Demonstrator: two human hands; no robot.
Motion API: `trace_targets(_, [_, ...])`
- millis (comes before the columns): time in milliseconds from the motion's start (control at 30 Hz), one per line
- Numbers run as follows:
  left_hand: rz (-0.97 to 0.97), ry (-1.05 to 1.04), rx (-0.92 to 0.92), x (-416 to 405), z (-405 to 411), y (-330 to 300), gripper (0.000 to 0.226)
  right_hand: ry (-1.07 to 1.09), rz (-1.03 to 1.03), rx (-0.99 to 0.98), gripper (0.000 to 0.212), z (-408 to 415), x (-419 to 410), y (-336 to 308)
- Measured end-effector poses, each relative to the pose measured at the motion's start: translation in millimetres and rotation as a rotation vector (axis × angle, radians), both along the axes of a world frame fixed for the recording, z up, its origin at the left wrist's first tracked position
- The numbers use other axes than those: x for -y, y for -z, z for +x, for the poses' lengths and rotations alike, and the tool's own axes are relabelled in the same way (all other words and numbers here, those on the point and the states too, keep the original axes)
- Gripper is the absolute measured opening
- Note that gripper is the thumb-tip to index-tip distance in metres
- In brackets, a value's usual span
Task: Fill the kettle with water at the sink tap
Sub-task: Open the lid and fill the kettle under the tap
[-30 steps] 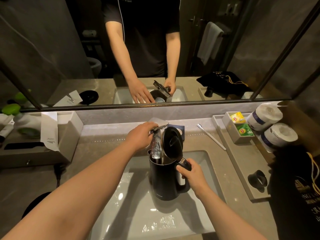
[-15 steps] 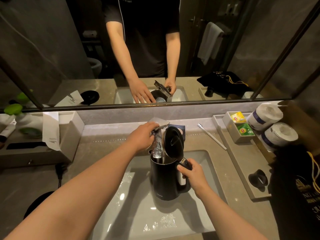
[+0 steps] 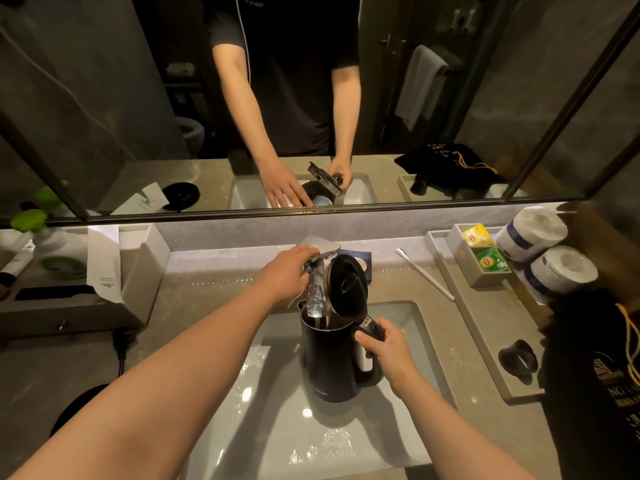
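A black kettle [image 3: 329, 362] stands in the white sink basin [image 3: 277, 424] with its lid [image 3: 348, 285] tipped up. My right hand [image 3: 384, 348] grips the kettle's handle at its top. My left hand [image 3: 287, 271] rests on the flat chrome lever of the tap [image 3: 320, 249] at the back of the basin. A sheet of water [image 3: 316, 299] falls from the tap into the kettle's mouth. The water level inside is hidden.
A grey tray [image 3: 485, 327] on the right holds tea bags [image 3: 490, 261], two paper rolls [image 3: 557, 271] and a black ring-shaped object [image 3: 517, 360]. A white toothbrush [image 3: 424, 273] lies on the counter. The black kettle base [image 3: 74, 407] sits at front left, a grey organiser box [image 3: 76, 278] behind it.
Both hands and the kettle stay nearly in place. Water keeps running from the tap into the kettle.
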State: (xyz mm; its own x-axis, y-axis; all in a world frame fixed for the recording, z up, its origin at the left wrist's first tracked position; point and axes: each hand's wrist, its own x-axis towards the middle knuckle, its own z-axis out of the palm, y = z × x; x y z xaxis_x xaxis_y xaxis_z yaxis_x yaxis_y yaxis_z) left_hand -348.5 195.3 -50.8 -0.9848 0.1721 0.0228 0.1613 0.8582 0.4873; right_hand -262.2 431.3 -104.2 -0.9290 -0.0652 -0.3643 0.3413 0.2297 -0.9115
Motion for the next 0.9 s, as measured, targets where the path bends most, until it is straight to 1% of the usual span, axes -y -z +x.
trace_targets(900, [-0.037, -0.003, 0.057, -1.0, 1.9, -1.4, 0.057, 0.015, -0.009, 0.016, 0.014, 3.4, -0.1, -3.5])
